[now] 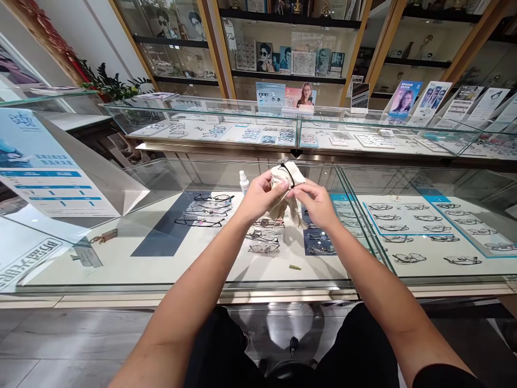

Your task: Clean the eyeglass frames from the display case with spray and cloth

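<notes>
Above the glass counter, both hands hold a pair of eyeglasses (287, 173) with a dark, thin temple arm, partly wrapped in a cream cleaning cloth (298, 174). My left hand (262, 195) is closed on the cloth, thumb pressed over it against the frame. With its fingertips pinched, my right hand (317, 200) grips the tip of the temple arm and a fold of the cloth. Most of the lenses are hidden by cloth and fingers. Cloth hangs down between the hands. Just left of them stands a small white spray bottle (243, 182).
Under the counter glass (258, 275) lie rows of eyeglasses (263, 235), with more displayed at the right (409, 257). A large printed sign (60, 167) stands at the left. Behind runs a second glass showcase (202, 110). A stool base (293, 345) shows between my legs.
</notes>
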A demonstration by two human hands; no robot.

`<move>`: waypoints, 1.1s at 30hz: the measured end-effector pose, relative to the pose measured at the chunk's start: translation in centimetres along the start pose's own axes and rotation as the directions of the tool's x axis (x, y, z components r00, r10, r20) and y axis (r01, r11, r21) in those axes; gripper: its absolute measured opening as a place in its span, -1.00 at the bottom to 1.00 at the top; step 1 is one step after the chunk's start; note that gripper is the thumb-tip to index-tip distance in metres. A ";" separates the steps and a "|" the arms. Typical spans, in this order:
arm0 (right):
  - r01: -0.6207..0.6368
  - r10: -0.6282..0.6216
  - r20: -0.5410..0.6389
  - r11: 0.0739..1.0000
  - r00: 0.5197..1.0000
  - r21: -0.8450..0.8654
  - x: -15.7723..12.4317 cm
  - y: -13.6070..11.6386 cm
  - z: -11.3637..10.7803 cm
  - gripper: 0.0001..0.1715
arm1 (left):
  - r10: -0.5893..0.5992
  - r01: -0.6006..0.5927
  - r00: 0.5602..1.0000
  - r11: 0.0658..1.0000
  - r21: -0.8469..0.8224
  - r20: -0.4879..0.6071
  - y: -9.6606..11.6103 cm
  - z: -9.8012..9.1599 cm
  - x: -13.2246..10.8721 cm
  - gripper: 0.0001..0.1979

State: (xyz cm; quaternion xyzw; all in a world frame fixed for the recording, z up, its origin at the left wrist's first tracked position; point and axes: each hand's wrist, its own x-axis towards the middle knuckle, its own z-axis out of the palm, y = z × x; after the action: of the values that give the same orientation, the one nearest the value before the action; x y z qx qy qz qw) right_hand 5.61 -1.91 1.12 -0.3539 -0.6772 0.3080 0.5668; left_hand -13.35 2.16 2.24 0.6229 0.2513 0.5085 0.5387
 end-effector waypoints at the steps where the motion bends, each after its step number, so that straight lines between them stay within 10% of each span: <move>1: -0.008 0.008 0.005 1.000 1.000 0.006 0.0 0.0 -0.1 -0.60 | -0.002 0.002 1.000 1.000 0.000 0.006 0.1 -0.1 0.0 -0.44; 33: 0.018 -0.031 0.241 0.998 0.970 0.053 0.5 0.5 -1.5 -0.58 | 0.083 -0.083 0.996 0.996 -0.017 -0.009 0.3 0.5 -0.3 -0.43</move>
State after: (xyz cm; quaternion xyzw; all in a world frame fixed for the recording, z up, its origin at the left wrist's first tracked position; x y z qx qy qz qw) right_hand 7.14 -1.20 1.29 -0.2910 -0.7375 0.3587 0.4927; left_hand -13.07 1.60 2.47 0.6260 0.2228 0.5353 0.5215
